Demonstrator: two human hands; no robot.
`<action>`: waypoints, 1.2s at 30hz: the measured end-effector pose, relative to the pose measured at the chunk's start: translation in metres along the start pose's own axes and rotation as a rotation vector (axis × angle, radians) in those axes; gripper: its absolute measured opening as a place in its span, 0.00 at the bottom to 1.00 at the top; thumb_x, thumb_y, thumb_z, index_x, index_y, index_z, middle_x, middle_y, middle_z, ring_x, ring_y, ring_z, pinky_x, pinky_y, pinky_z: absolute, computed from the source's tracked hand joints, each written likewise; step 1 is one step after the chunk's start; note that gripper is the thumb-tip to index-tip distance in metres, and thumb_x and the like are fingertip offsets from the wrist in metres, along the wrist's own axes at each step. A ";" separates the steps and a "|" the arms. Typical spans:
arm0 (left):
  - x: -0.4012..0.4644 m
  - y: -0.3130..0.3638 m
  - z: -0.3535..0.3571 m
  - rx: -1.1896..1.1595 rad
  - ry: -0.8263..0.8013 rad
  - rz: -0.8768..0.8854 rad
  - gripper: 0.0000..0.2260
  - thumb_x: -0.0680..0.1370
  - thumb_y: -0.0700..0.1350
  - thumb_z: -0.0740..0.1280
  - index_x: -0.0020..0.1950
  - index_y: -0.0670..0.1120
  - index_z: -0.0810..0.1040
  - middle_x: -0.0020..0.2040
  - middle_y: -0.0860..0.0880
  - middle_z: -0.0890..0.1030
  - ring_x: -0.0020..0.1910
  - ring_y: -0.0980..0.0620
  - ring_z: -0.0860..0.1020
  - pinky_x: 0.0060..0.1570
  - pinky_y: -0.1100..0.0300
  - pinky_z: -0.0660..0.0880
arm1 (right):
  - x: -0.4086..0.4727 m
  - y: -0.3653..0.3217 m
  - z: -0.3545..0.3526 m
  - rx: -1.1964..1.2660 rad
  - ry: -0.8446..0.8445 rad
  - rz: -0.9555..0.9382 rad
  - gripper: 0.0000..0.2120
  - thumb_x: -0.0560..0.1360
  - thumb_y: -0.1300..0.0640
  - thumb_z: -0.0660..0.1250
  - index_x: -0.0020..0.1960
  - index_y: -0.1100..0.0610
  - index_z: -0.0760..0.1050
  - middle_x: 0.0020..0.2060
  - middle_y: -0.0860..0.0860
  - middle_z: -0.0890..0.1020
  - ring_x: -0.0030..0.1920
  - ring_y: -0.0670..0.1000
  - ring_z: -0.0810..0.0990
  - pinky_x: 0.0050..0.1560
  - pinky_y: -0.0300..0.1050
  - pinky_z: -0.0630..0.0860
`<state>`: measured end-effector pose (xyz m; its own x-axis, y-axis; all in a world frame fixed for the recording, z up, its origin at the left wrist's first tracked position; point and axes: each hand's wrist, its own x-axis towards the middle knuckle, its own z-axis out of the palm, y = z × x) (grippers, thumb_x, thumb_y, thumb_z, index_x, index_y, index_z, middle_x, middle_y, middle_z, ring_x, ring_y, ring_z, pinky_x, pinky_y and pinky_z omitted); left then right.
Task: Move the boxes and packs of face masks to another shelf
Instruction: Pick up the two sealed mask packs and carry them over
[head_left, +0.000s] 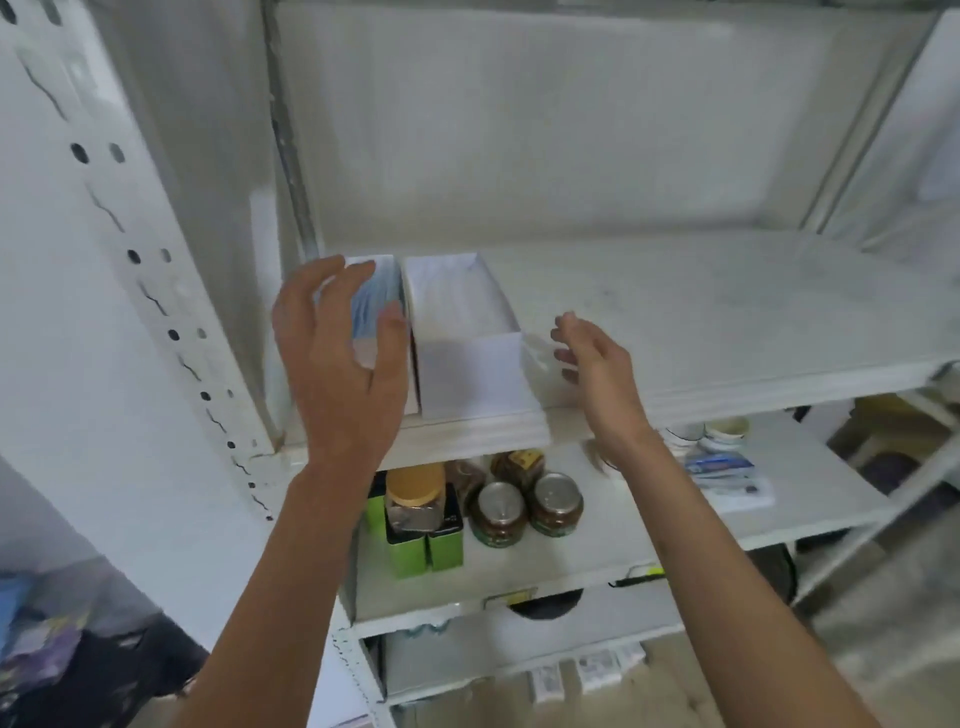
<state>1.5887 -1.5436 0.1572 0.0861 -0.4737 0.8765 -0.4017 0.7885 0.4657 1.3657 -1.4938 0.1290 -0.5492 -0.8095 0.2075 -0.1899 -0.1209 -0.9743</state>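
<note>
Two open boxes of face masks stand side by side at the left end of the white upper shelf (727, 322). The left box (371, 299) shows blue masks; the right box (462, 332) is white with white masks inside. My left hand (337, 364) hovers over the front of the left box, fingers spread, holding nothing. My right hand (592, 364) is open just right of the white box, fingertips close to its side wall; whether they touch is unclear. Motion blur softens the shelf edge.
A perforated white upright (156, 312) rises at the left. The shelf below holds jars (501, 512), a yellow-lidded jar (415, 496), green boxes (421, 551) and flat blue-and-white packs (722, 470). Further packs lie on a lower level (587, 670).
</note>
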 end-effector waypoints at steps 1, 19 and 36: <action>-0.003 0.010 0.010 -0.005 -0.026 0.102 0.11 0.81 0.42 0.67 0.62 0.40 0.80 0.62 0.40 0.76 0.65 0.43 0.73 0.67 0.48 0.69 | -0.007 0.004 -0.016 -0.047 0.074 -0.098 0.17 0.78 0.42 0.65 0.59 0.50 0.81 0.55 0.45 0.84 0.56 0.45 0.81 0.59 0.43 0.77; -0.274 0.367 0.224 -0.631 -1.415 0.625 0.25 0.79 0.65 0.60 0.72 0.55 0.70 0.69 0.50 0.70 0.70 0.46 0.66 0.67 0.46 0.66 | -0.338 0.033 -0.394 -1.336 0.712 0.600 0.28 0.74 0.34 0.63 0.69 0.48 0.73 0.66 0.49 0.74 0.66 0.57 0.71 0.63 0.55 0.68; -0.434 0.601 0.292 -0.709 -1.648 0.854 0.32 0.77 0.70 0.54 0.79 0.60 0.56 0.76 0.50 0.63 0.76 0.47 0.60 0.73 0.44 0.58 | -0.500 0.053 -0.597 -1.223 0.935 0.953 0.36 0.71 0.26 0.54 0.72 0.45 0.70 0.69 0.48 0.72 0.69 0.55 0.69 0.68 0.55 0.65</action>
<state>1.0437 -0.9789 0.0212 -0.8398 0.5311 0.1122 0.5298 0.7569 0.3827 1.1440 -0.7527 0.0260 -0.9610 0.2666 0.0731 0.2400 0.9359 -0.2579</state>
